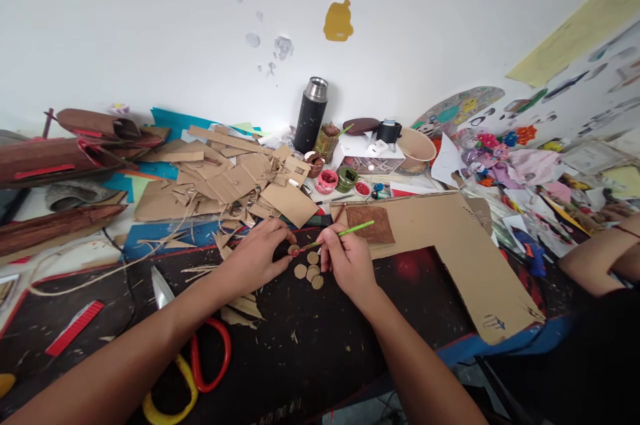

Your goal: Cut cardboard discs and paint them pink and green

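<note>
A small cardboard disc sits near the middle of the bench, and on my feed its edge is held between the thumb and fingertips of the left hand, the gap between them narrow. The right hand has its fingers closed on a paintbrush, green end slanting up to the right; the reddened tip is right at the disc, though I can't tell from here how firmly it meets it. Just beside, toward the near edge, I see a little cluster of loose discs, some overlapping, all plain brown. Past the right hand a brown-painted panel lies on a big angled cardboard sheet, whose lower end reaches the bench's near edge on the right. Farther back I have a pink pot, a green pot and a smaller red pot, with a black flask upright behind them toward the wall-side edge and a white box to its right. Cardboard scraps heap up along the far left. Closer to the near left corner, large scissors pass beneath the left forearm, and a red strip lies well apart from them. Another person's arm shows at the right end.
</note>
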The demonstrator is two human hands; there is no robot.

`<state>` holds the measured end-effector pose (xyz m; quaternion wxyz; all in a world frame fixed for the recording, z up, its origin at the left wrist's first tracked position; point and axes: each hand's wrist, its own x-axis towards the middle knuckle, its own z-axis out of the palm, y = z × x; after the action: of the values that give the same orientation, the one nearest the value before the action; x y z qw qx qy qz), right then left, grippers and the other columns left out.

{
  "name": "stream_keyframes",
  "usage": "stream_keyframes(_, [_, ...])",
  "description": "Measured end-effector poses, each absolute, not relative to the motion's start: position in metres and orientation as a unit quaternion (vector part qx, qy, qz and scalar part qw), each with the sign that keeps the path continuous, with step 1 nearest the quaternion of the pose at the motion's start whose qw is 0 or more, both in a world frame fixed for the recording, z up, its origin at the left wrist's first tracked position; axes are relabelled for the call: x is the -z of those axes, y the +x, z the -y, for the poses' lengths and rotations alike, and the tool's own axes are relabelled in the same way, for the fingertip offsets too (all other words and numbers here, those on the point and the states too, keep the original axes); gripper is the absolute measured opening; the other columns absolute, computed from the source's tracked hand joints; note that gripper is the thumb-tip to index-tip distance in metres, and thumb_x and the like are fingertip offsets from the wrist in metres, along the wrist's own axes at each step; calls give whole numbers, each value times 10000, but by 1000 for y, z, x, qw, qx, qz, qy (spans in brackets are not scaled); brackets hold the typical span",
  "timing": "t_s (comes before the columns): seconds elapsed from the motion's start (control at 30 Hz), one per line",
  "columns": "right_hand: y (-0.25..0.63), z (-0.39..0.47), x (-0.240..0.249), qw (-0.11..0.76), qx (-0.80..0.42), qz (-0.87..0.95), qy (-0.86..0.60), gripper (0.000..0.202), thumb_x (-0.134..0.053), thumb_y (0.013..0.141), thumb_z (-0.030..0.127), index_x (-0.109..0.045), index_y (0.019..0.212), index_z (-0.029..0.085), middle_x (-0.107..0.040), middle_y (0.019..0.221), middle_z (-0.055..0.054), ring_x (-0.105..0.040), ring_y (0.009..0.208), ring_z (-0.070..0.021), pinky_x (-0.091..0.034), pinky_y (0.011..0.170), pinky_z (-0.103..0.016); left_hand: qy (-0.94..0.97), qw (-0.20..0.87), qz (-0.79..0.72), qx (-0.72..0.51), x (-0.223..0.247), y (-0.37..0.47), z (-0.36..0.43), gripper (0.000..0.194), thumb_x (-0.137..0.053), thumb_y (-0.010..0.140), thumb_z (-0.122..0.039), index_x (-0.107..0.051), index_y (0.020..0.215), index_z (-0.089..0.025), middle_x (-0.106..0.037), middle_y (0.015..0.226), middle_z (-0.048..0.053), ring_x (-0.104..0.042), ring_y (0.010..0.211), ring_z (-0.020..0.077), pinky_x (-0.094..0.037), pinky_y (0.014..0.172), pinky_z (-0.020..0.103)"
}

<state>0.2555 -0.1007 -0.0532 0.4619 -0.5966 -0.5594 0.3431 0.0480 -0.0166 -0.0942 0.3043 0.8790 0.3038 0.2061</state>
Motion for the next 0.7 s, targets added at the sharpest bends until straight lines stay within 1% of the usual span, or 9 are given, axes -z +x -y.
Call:
stream_keyframes(0.13, [260, 100, 51, 475, -317, 557, -603, 395, -458, 1101, 485, -642, 879, 216, -594, 547, 46, -591, 438, -117, -455, 475, -209, 879, 308, -300, -207, 93, 48, 16, 93, -627, 962, -300, -653, 1023, -235, -632, 1109, 75, -600, 1091, 286, -493, 976, 431])
stream_keyframes(0.27, [261, 101, 50, 498, -338, 530, -598, 409, -460, 1096, 509, -634, 872, 215, -585, 532, 49, -581, 425, -115, -441, 457, -205, 874, 314, -304, -211, 92, 49, 16, 96, -628, 953, -295, -658, 1020, -233, -640, 1096, 74, -604, 1076, 284, -497, 969, 428])
stream_keyframes(0.37, [259, 103, 51, 486, -354, 534, -594, 410, -463, 1096, 511, -641, 872, 218, -592, 539, 44, -585, 433, -118, -451, 466, -208, 873, 315, -307, -211, 92, 48, 17, 111, -623, 947, -289, -666, 1033, -235, -639, 1098, 78, -601, 1082, 289, -497, 972, 438])
stream_keyframes(0.5, [258, 103, 52, 462, -336, 559, -600, 407, -455, 1101, 503, -644, 872, 224, -594, 545, 40, -590, 445, -126, -473, 489, -221, 872, 318, -306, -212, 92, 48, 17, 97, -629, 942, -294, -670, 1011, -239, -638, 1093, 78, -598, 1070, 287, -501, 968, 439])
stream_keyframes(0.7, [259, 102, 49, 483, -331, 544, -601, 409, -447, 1101, 508, -634, 874, 223, -593, 539, 45, -581, 432, -122, -449, 467, -216, 873, 318, -306, -209, 92, 48, 16, 110, -618, 960, -311, -662, 1026, -235, -637, 1100, 75, -603, 1089, 289, -495, 969, 433])
